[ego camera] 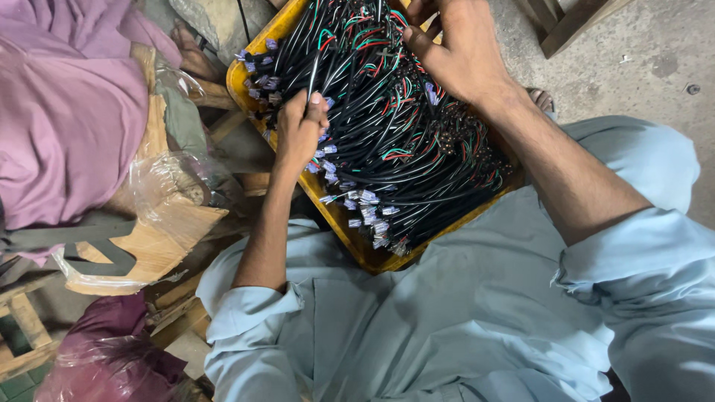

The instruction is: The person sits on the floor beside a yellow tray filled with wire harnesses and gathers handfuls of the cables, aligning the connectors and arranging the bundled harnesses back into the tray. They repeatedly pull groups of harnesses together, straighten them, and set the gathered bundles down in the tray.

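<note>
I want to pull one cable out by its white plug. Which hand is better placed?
Probably the left hand: it already grips cables beside the plugs. The right hand rests at the tray's far end.

Tray (350, 237) sits on person's lap, cable harnesses (395, 126) heaped in it w/ connectors along its left edge. Left hand (299, 128) on pile's left side, right hand (458, 48) at far end. Plastic-wrapped chair (160, 238) left of tray
</note>
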The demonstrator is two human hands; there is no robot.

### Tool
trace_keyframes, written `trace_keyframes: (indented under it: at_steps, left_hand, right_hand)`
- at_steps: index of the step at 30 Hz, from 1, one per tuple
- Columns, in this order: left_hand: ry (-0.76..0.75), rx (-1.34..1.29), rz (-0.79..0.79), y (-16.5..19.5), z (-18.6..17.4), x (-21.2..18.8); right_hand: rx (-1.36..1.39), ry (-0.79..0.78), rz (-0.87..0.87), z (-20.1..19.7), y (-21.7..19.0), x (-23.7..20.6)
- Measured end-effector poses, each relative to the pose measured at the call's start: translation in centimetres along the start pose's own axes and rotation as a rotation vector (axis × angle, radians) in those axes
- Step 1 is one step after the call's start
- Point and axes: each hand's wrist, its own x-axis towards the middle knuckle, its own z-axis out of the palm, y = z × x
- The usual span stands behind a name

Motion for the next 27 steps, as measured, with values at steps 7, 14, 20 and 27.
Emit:
trace_keyframes:
  at_steps: [7,14,20,27]
  left_hand:
    - [0.087,0.248,0.251,-0.7,1.5,0.4]
    - [-0.113,0.508,0.199,-2.7,3.2,0.6]
    - [-0.127,0.577,0.233,-2.5,5.9,1.0]
    - [-0.021,0.422,0.231,-0.3,6.9,2.3]
  right_hand:
    - [-0.004,-0.013,0.003,0.2,0.0,-0.3]
    - [-0.023,-0.021,-0.008,0.4,0.3,-0.5]
    - [0.011,-0.029,0.066,0.3,-0.5,0.1]
    - [0.009,-0.046,0.054,-0.1,-1.4,0.6]
